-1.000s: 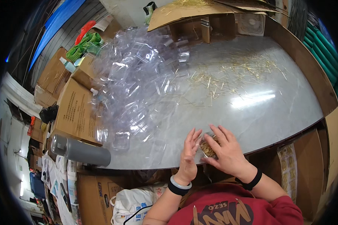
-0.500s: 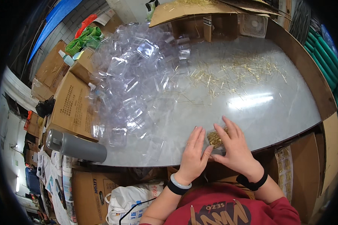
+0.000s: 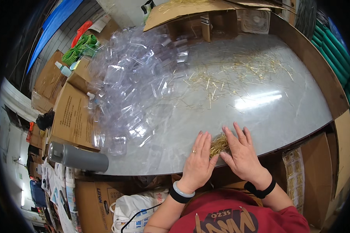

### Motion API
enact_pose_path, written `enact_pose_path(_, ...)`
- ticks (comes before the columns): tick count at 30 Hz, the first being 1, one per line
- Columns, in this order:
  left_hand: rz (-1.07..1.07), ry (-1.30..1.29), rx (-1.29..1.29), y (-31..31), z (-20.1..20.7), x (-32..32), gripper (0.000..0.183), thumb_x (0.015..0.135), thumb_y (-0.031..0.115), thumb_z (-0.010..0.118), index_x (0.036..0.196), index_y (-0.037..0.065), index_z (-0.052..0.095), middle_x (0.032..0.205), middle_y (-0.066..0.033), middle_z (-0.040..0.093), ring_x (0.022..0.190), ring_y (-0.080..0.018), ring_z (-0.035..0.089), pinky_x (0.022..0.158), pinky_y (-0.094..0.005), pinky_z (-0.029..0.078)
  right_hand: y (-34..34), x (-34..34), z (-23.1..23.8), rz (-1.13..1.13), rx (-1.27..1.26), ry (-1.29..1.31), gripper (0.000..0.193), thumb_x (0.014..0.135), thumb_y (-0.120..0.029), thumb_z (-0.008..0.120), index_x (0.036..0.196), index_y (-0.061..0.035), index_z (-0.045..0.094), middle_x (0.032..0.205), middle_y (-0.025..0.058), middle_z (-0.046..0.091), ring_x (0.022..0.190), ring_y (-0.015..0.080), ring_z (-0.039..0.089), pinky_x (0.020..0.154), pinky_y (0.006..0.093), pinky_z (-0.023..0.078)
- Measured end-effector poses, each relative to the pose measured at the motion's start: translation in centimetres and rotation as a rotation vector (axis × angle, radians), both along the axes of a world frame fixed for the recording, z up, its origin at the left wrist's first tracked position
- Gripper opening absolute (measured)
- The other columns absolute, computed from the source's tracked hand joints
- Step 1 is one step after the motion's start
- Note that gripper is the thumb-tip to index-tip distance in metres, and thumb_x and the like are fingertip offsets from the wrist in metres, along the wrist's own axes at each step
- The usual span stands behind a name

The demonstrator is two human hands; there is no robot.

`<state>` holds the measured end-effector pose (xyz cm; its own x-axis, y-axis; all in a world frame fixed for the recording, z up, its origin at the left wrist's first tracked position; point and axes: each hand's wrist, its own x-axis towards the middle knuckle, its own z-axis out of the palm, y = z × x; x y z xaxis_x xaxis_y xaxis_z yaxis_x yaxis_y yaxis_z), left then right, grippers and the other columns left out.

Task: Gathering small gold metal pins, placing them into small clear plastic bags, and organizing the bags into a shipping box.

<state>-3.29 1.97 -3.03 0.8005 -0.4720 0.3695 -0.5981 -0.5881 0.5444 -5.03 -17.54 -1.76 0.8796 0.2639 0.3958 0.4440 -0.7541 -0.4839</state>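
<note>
A bundle of thin gold-coloured metal pins [image 3: 219, 145] lies at the near edge of the grey table, between my two hands. My left hand [image 3: 197, 158] rests flat against its left side, fingers straight and close together, a ring on one of them. On the right side, my right hand [image 3: 243, 154] has its fingers stretched and spread, with the thumb alongside the bundle. Both thumbs point toward each other at its near end. The palms' contact with the pins is hidden. Farther off, loose gold pins [image 3: 237, 73] are scattered over the table.
A large heap of clear plastic boxes [image 3: 124, 77] covers the table's left part. A grey bottle [image 3: 81, 157] lies at the near left edge. Cardboard walls [image 3: 311, 58] border the right side; a white fan [image 3: 255, 21] stands at the back. A white plastic bag [image 3: 130, 209] sits below the edge.
My right hand has shifted slightly right and its thumb has drawn in, so more of the pin bundle shows. My left hand has moved a little left. The whole view has shifted slightly.
</note>
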Motion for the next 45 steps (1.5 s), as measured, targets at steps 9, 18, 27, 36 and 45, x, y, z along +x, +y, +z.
enact_pose_path(9, 0.014, -0.051, -0.042, 0.2, -0.8, -0.2, 0.056, 0.092, 0.020, 0.071, 0.138, -0.002, 0.045, 0.146, -0.0255, 0.044, 0.136, -0.0440, 0.044, 0.110, -0.0488, 0.040, -0.5, 0.7, -0.7, -0.013, 0.417, 0.117, 0.046, 0.094, -0.007, 0.063, 0.139, -0.0026, 0.053, 0.132, 0.0145, 0.060, 0.122, 0.0367, 0.054, 0.105, 0.0475, 0.042)
enact_pose_path(18, 0.004, -0.047, -0.043, 0.1, -0.1, 0.1, 0.042, 0.088, 0.017, 0.074, 0.123, -0.001, 0.060, 0.140, -0.0225, 0.047, 0.131, -0.0433, 0.048, 0.106, -0.0475, 0.044, 0.1, 1.4, -0.1, -0.151, 0.161, -0.036, 0.021, 0.093, -0.008, 0.067, 0.113, -0.0045, 0.063, 0.100, 0.0131, 0.064, 0.087, 0.0325, 0.064, 0.078, 0.0408, 0.052)
enact_pose_path(27, 0.016, -0.004, -0.075, 0.4, -0.3, 0.2, 0.038, 0.089, 0.020, 0.073, 0.118, -0.003, 0.065, 0.144, -0.0260, 0.049, 0.140, -0.0459, 0.042, 0.112, -0.0491, 0.040, -1.2, 0.9, 0.9, -0.034, 0.516, 0.233, 0.016, 0.087, -0.005, 0.070, 0.102, -0.0042, 0.064, 0.100, 0.0126, 0.062, 0.083, 0.0325, 0.063, 0.073, 0.0409, 0.051)
enact_pose_path(36, -0.019, 0.041, -0.078, 0.4, -0.2, 0.3, 0.045, 0.092, 0.016, 0.069, 0.131, -0.002, 0.055, 0.149, -0.0249, 0.045, 0.141, -0.0430, 0.042, 0.112, -0.0470, 0.040, 0.7, -0.2, 0.1, -0.078, 0.107, -0.175, 0.044, 0.087, -0.014, 0.072, 0.128, -0.0044, 0.060, 0.128, 0.0151, 0.061, 0.117, 0.0325, 0.058, 0.099, 0.0465, 0.045)
enact_pose_path(45, -0.140, 0.076, -0.233, 2.2, 0.2, 0.3, 0.083, 0.086, 0.017, 0.071, 0.154, -0.003, 0.028, 0.153, -0.0265, 0.041, 0.142, -0.0432, 0.042, 0.115, -0.0448, 0.037, 1.3, -0.9, 0.0, 0.004, -0.152, -0.081, 0.073, 0.084, -0.031, 0.076, 0.144, -0.0004, 0.048, 0.149, 0.0176, 0.048, 0.140, 0.0375, 0.044, 0.115, 0.0538, 0.032)
